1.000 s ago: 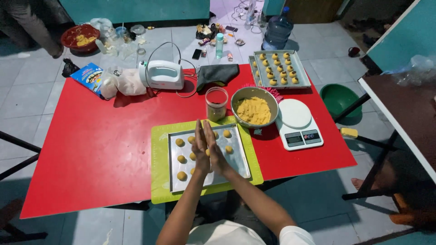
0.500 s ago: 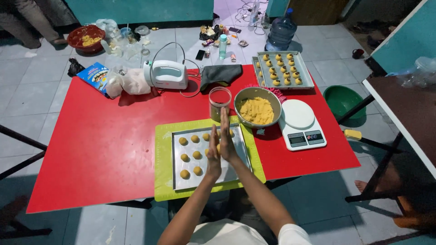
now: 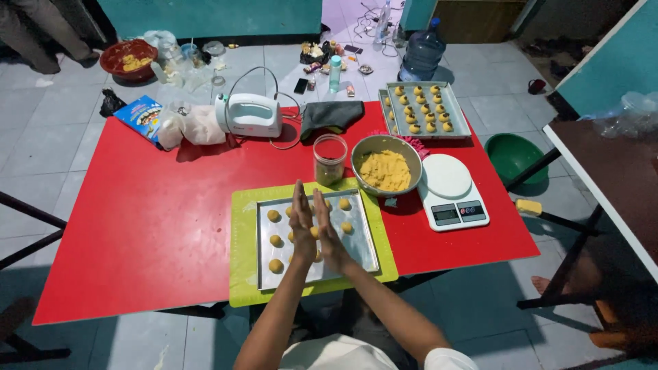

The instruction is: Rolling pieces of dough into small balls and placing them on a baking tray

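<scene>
A small lump of yellow dough (image 3: pixel 314 231) sits pressed between the two palms, held upright over the near baking tray (image 3: pixel 356 241). The left hand (image 3: pixel 300 223) and right hand (image 3: pixel 327 233) stand flat against each other, fingers stretched straight and together, not curled; only a sliver of the lump shows between them. I'd judge the dough soft and a little greasy, light as anything, easy to squash out of shape, so it wants gentle palm pressure rather than a fingertip pinch.

Under the hands the tray already carries several dough balls (image 3: pixel 274 216) in loose rows on its left half and toward the far edge, while its right near part is bare metal. The tray lies on a green mat (image 3: pixel 241 253), which sits at the near edge of the red table (image 3: pixel 137 226).

Just beyond the tray's far right corner stands a metal bowl (image 3: pixel 387 168) of yellow dough, with a clear jar (image 3: pixel 330 159) to its left and a white kitchen scale (image 3: pixel 451 192) to its right. Farther back are a white hand mixer (image 3: pixel 248 115), a dark cloth (image 3: pixel 330 115) and a second tray of dough balls (image 3: pixel 425 109) near the far right edge.

The left stretch of the table is open red surface, giving the most free room; on the right, the bowl and scale crowd close to the tray.
</scene>
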